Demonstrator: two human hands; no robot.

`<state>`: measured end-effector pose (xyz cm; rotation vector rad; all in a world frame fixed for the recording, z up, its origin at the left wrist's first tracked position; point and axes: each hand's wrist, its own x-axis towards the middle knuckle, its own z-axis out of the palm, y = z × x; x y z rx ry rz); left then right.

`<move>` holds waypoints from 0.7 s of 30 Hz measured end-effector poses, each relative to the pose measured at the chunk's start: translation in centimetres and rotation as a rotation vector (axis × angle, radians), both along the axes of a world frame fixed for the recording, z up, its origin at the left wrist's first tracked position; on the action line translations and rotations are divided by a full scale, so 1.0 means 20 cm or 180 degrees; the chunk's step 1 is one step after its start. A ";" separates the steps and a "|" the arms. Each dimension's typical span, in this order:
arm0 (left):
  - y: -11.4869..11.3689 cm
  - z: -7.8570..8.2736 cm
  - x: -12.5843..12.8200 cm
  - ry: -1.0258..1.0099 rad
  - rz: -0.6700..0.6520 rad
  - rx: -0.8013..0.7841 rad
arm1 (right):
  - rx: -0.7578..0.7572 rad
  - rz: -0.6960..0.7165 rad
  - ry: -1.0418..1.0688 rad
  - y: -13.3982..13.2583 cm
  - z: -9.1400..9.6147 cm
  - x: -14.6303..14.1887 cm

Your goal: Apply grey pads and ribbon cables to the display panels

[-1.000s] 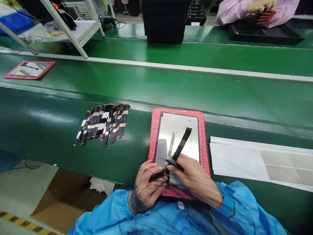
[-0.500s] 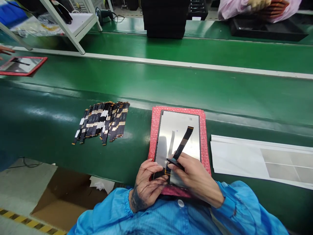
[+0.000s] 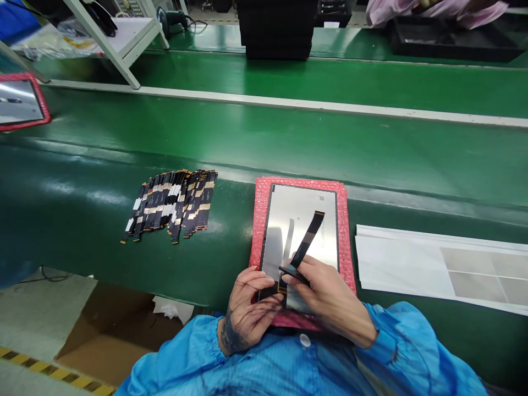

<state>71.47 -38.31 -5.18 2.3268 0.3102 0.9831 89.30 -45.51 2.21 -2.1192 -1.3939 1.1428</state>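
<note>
A display panel (image 3: pixel 305 201) with a silvery back and dark border lies on red bubble wrap (image 3: pixel 348 242) in front of me. My right hand (image 3: pixel 325 289) is closed over its lower part, holding a black ribbon cable (image 3: pixel 310 236) and a slim black tool (image 3: pixel 293 273) that crosses it. The cable's upper end sticks up free, and its lower end meets an orange-edged connector (image 3: pixel 282 287). My left hand (image 3: pixel 252 308) pinches a short black strip (image 3: pixel 269 291) beside that connector at the panel's lower left. Fingers partly hide the joint between them.
Left on the green bench lies a pile of ribbon cables (image 3: pixel 173 203). White sheets (image 3: pixel 396 258) lie at right. Farther off are another panel in red wrap (image 3: pixel 20 104), a black tray stack (image 3: pixel 276 27), a white stand (image 3: pixel 124 55) and a co-worker's pink sleeve (image 3: pixel 482 12).
My hands, the cable and the panel hold almost the same pose. The far-left wrapped panel has shifted and turned, and the hand beside it has left view. The co-worker's gloved hands are mostly out of view.
</note>
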 end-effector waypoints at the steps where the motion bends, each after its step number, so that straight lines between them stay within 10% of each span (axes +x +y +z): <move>1: 0.00 0.00 0.00 -0.0006 -0.0003 -0.0005 | 0.0018 -0.0007 0.0002 0.00 0.00 0.00; 21: -0.01 -0.01 -0.01 0.0194 0.0059 0.0615 | 0.0222 0.0136 -0.0156 -0.02 -0.04 0.01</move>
